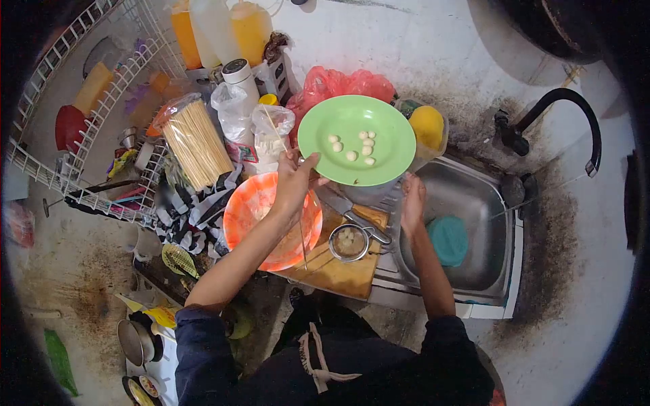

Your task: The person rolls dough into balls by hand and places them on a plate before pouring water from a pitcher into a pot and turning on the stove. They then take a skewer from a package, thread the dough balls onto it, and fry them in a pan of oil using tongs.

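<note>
A light green plate [325,155] with several small white dough balls [351,155] is tilted toward me above the counter. My left hand [294,179] is closed on its left rim, thumb on top and the other fingers partly hidden. A thin wooden skewer [274,126] juts up from that hand. Below the left forearm is an orange bowl [231,223] with whitish residue inside. My right hand [412,203] is seen edge-on over the sink's left side, fingers stretched up and fingertips right at the plate's lower right rim.
A small strainer [349,242] holding pale pieces and a knife [365,225] lie on the wooden cutting board [338,276]. The steel sink [484,271] with a teal bowl [447,241] is at right under a black faucet [569,95]. Bundled skewers [196,145] and bottles [250,30] stand left.
</note>
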Motion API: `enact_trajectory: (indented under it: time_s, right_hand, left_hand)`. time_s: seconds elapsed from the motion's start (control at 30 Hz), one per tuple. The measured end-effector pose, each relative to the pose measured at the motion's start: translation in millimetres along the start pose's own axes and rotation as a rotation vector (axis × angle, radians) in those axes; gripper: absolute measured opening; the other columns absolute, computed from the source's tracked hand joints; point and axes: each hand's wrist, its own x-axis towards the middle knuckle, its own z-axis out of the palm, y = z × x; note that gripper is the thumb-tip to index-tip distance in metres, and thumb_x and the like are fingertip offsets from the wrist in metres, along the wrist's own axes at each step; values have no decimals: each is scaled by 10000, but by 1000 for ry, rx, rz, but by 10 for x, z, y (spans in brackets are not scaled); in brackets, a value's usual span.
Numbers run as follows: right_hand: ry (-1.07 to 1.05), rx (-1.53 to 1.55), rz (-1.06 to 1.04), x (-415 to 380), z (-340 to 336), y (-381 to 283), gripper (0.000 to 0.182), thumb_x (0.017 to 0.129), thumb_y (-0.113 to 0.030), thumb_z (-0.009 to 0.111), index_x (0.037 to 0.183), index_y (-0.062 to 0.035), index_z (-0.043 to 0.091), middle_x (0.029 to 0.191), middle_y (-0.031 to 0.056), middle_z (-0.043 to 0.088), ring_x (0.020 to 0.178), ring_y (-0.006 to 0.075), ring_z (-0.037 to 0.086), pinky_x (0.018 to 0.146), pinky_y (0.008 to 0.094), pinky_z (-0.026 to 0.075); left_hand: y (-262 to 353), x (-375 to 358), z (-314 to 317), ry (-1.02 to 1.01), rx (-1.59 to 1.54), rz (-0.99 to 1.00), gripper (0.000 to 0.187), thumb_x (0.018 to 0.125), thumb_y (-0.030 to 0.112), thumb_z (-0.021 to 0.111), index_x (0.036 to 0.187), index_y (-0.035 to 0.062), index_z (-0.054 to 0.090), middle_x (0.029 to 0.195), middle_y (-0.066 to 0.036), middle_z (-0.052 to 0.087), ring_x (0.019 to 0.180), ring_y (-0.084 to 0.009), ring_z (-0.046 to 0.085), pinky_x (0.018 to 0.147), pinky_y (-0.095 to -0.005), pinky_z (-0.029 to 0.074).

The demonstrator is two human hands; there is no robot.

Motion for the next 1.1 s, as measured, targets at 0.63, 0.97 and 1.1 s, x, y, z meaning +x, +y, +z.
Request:
enact_trajectory:
  time_s: [0.63,0.97,1.1]
  right_hand:
    - [-35,-152,-6,-317,12,24,256,870,-274,384,920,-59,514,913,49,499,872,127,453,781,268,332]
    - [84,83,-645,-1129,290,-968,209,819,-140,443,1015,-69,427,973,57,445,867,180,419,800,317,330]
    - [-174,479,-591,-1988,893,-1075,175,773,-107,504,933,-55,458,905,83,459,849,208,449,733,339,389]
  left_hand:
    - [-343,-74,34,20,74,-30,332,826,96,535,1046,17,299,952,-126,456,770,-185,577,647,-297,551]
    - [169,-1083,-356,-17,-83,307,375,875,198,444,1158,45,251,1241,-133,354,1089,-222,446,881,-371,419]
    - [-183,-1930,-828,151,19,541,192,892,124,395,996,53,250,1126,-158,430,953,-187,498,809,-329,427]
